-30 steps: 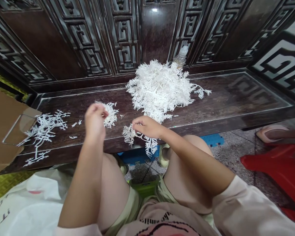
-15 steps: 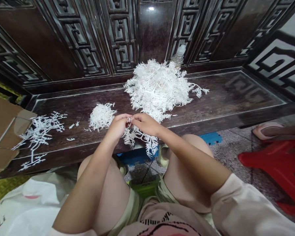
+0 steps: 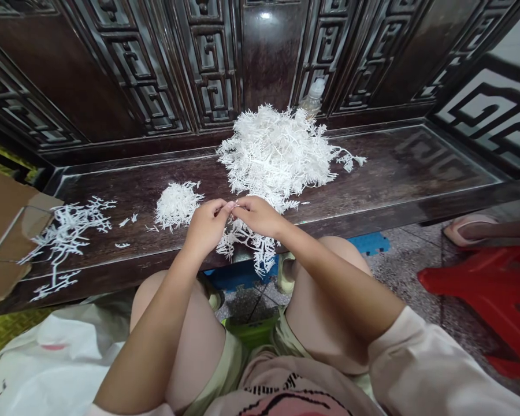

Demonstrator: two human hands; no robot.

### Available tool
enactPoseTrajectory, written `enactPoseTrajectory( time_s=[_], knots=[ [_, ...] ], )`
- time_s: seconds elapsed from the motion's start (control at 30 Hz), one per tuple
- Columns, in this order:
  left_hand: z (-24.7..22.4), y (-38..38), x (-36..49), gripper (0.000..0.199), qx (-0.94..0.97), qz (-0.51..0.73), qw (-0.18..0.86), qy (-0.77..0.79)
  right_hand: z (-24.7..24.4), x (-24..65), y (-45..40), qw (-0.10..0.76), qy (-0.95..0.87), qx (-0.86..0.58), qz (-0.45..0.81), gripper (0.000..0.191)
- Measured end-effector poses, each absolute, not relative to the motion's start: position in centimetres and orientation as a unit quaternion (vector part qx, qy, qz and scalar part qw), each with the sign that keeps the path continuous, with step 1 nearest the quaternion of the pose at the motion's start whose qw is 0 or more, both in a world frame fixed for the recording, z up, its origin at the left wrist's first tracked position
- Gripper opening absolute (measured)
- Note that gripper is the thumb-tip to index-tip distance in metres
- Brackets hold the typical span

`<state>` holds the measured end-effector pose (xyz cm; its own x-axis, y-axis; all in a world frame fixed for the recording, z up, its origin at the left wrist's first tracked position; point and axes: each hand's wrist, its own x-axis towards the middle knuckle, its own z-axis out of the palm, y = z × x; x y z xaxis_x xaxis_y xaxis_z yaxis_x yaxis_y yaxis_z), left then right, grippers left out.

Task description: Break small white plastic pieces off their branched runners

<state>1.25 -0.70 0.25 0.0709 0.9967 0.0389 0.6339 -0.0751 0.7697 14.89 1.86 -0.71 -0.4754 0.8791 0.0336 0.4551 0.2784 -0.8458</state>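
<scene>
In the head view, the left hand (image 3: 205, 226) has come from the small white pile (image 3: 177, 205) to meet the right hand (image 3: 259, 217), so both are at one sprig (image 3: 264, 254); the right pinches it, the left's grip cannot be told. White, branched and feathery, it droops over the bench's front edge (image 3: 351, 219).

A carved wooden bench (image 3: 385, 164) and plastic stool (image 3: 481, 280) suggest a home.

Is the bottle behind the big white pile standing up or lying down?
The bottle is standing up: its white cap is on top, above its clear body. The big white pile hides its bottom.
</scene>
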Motion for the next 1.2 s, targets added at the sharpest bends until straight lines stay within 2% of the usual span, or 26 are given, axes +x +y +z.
enactPoseTrajectory(
  time_s=[0.17, 0.23, 0.47, 0.6, 0.8, 1.07, 1.2],
  knots=[
    [0.2, -0.8, 1.3, 0.029, 0.684, 0.303, 0.273, 0.604, -0.4, 14.8, 1.7, 0.263, -0.737, -0.448, 0.432, 0.03],
    [0.2, -0.7, 1.3, 0.029, 0.669, 0.323, 0.301, 0.598, -0.2, 14.7, 1.6, 0.27, -0.727, -0.441, 0.452, 0.03],
    [0.3, -0.8, 1.5, 0.017, 0.41, 0.483, 0.592, 0.498, 0.6, 14.1, 1.4, 0.311, -0.64, -0.392, 0.583, 0.021],
    [0.6, -0.8, 1.8, 0.017, 0.295, 0.502, 0.671, 0.459, 0.8, 13.9, 1.4, 0.327, -0.606, -0.362, 0.629, 0.02],
    [0.8, -1.1, 1.7, 0.02, 0.314, 0.513, 0.681, 0.417, 0.9, 14.0, 1.6, 0.322, -0.559, -0.323, 0.692, 0.015],
    [0.7, -1.2, 2.7, 0.028, 0.418, 0.486, 0.593, 0.488, 1.1, 14.1, 1.9, 0.289, -0.546, -0.323, 0.717, 0.015],
    [1.4, -0.9, 0.5, 0.028, 0.393, 0.546, 0.594, 0.441, 1.5, 14.9, 2.2, 0.297, -0.557, -0.325, 0.705, 0.021]
  ],
)
